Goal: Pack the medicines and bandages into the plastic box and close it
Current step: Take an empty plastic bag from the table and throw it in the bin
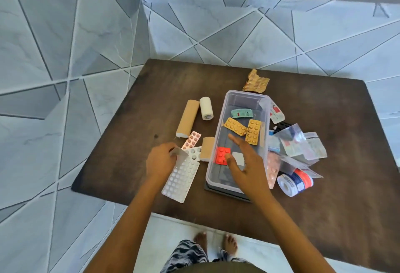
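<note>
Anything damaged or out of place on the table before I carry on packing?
One thing: the gold foil blister strip beyond the far end of the plastic box is crumpled and torn-edged, lying apart from the other medicines. The pile of sachets right of the box is jumbled, some leaning on its wall. Nothing looks spilled.

Bright, even daylight, soft shadows, wide-angle bending at edges, slight overall blur.
</note>
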The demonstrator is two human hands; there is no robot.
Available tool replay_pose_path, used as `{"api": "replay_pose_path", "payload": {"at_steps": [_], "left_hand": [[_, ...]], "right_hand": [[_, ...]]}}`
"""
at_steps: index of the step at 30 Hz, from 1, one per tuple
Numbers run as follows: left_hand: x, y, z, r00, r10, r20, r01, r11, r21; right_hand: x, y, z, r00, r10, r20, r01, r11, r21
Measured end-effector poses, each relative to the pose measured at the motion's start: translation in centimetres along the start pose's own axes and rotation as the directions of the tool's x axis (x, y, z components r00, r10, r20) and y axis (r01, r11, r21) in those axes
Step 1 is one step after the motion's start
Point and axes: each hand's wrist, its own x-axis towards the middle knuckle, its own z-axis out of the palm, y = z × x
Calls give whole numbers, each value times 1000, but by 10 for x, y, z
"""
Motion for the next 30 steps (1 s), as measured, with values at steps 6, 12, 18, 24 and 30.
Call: {"api": "replay_pose_path", "payload": {"at_steps": [6,12,18,24,30], "left_hand": [[14,68,2,966,218,-138,-227,973,-51],[12,126,32,923,366,-118,-381,913,-147],[7,152,57,916,392,-80,-400,908,-128],[4,159,64,929,357,-102,-368,922,-121],[4,163,65,935,337,-107,-351,924,-155]], "right_hand": [[14,12,-42,979,41,-200,-46,999,-21],[41,73,-98,896,337,-290,-414,868,-273],[65,121,-128,843,504,-188,-509,635,-582],[72,136,-134,865,438,-244,-488,625,-610],[73,111,-158,891,393,-227,-449,835,-317]]}}
